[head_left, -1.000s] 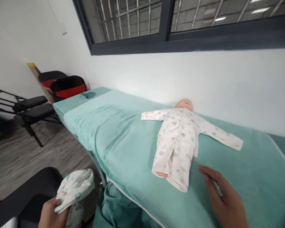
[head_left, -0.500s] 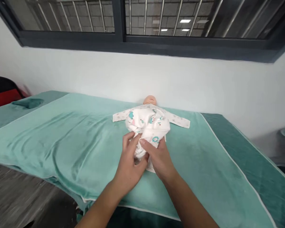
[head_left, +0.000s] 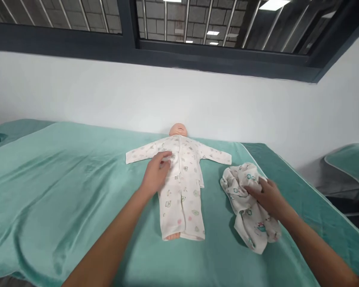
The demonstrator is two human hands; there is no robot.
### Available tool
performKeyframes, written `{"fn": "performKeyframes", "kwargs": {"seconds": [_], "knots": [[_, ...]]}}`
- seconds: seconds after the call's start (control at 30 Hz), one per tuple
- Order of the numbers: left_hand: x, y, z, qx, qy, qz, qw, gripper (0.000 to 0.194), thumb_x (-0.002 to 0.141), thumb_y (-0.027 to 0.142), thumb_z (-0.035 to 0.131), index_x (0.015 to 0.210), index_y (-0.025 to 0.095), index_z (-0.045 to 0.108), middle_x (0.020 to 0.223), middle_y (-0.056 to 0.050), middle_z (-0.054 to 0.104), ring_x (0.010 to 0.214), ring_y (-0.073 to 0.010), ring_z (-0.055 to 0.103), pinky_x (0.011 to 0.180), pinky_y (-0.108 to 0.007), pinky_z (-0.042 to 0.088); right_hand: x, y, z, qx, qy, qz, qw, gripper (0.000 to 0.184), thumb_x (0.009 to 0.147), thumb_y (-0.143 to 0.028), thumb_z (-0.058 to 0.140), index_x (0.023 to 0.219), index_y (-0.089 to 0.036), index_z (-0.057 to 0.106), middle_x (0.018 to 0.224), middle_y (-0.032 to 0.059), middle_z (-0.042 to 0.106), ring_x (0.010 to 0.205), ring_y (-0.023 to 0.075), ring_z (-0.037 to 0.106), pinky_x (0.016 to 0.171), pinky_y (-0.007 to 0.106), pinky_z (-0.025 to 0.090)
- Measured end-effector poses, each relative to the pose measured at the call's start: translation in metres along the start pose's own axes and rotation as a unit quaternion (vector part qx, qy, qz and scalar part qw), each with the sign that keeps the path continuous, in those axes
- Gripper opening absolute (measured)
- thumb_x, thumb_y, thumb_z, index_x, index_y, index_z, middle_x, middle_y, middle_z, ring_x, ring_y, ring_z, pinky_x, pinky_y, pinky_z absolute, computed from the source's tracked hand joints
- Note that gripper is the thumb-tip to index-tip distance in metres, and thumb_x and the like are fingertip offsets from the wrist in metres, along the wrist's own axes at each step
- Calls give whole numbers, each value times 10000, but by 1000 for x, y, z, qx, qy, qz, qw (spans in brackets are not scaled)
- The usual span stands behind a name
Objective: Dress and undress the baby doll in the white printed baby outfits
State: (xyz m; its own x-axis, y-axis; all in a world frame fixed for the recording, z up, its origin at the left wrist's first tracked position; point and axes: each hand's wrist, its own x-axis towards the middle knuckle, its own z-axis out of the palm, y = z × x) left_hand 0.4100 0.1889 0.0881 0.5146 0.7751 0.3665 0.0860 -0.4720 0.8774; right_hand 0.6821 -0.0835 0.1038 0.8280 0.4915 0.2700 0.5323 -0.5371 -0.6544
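Observation:
A baby doll (head_left: 184, 187) lies on its back, dressed in a white printed top and trousers with the sleeves spread wide. Its head touches or nearly touches the wall, and a bit of foot shows at the trouser hem. Over the left side of the doll's chest is my left hand (head_left: 157, 171), fingers loosely bent and apart, with nothing in it. To the right of the doll, my right hand (head_left: 267, 197) grips a crumpled white printed cloth (head_left: 247, 219), which hangs down over the blanket. Folds hide some of the right fingertips.
A light green blanket (head_left: 77, 199) with wrinkles on its left side covers the bed. Darker green fabric (head_left: 326, 223) shows along the right edge. Behind the doll stands a white wall (head_left: 137, 95) under a dark window frame (head_left: 179, 57). Another green-covered surface (head_left: 350, 161) is at far right.
The bunched cloth has moved from above the doll to the right, in my right hand. My left hand has let go of it and is over the doll's chest. The doll's clothes are uncovered.

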Motion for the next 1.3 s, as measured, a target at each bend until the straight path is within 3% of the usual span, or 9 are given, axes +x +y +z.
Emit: {"fn": "performKeyframes", "kwargs": {"seconds": [0.07,0.13,0.2,0.33,0.47,0.73,0.83,1.0,1.3], "knots": [[34,-6,11,34,7,17,999,336,921,222,515,1221,245,664,1355,-58,667,1243,-239,601,1100,-413,461,-3,-7,10,-59,46,-44,996,523,667,-466,767,1109,-196,693,1463,241,543,1400,504,443,1112,690,375],[66,-9,22,70,1,23,997,371,928,215,484,1257,219,657,1383,-76,651,1308,-247,558,1145,-414,423,-6,-33,29,-41,82,-133,987,538,823,-492,665,1299,-244,625,1616,178,384,1500,418,331,1188,635,306],[94,-11,33,98,-18,19,995,359,946,243,465,1232,189,675,1375,-97,657,1328,-267,540,1163,-438,399,-2,-72,60,26,88,-210,973,430,900,-445,600,1271,-229,630,1546,185,465,1464,362,395,1199,578,317],[127,-22,46,133,-44,10,990,381,996,311,379,1117,195,722,1296,-105,698,1212,-278,611,1089,-462,453,36,-143,144,169,-54,-226,958,378,927,-376,537,1264,-221,612,1399,142,605,1331,303,528,1149,537,398],[131,-34,49,145,-49,39,987,390,994,278,381,1200,241,709,1350,-60,680,1245,-262,595,1101,-439,444,72,-168,200,229,-89,-190,950,272,911,-320,515,1109,-214,669,1242,101,687,1212,261,591,1133,478,405],[126,-26,49,190,-85,49,977,434,966,178,392,1181,338,733,1352,-4,664,1256,-293,564,1079,-516,433,74,-152,205,319,-118,-104,935,358,894,-375,564,1213,-228,631,1304,79,668,1241,249,582,1117,454,408],[123,-25,50,184,-78,58,978,417,962,169,390,1114,305,753,1307,-28,674,1274,-290,560,1094,-505,428,72,-151,207,327,-99,-117,933,354,889,-355,567,1214,-226,621,1313,86,662,1248,247,578,1113,453,413],[108,-20,48,110,-12,55,992,256,918,173,479,1001,236,714,1252,-43,693,1241,-245,589,1120,-438,440,55,-149,203,330,-33,-172,928,180,891,-257,490,958,-238,655,1201,60,697,1182,219,611,1087,426,442],[87,-12,38,-1,-59,3,998,158,895,236,564,959,253,708,1419,-20,625,1361,-231,523,1137,-407,445,31,-139,196,322,-40,-190,927,221,920,-264,513,999,-268,719,1314,54,667,1289,216,567,1138,445,416]]}}
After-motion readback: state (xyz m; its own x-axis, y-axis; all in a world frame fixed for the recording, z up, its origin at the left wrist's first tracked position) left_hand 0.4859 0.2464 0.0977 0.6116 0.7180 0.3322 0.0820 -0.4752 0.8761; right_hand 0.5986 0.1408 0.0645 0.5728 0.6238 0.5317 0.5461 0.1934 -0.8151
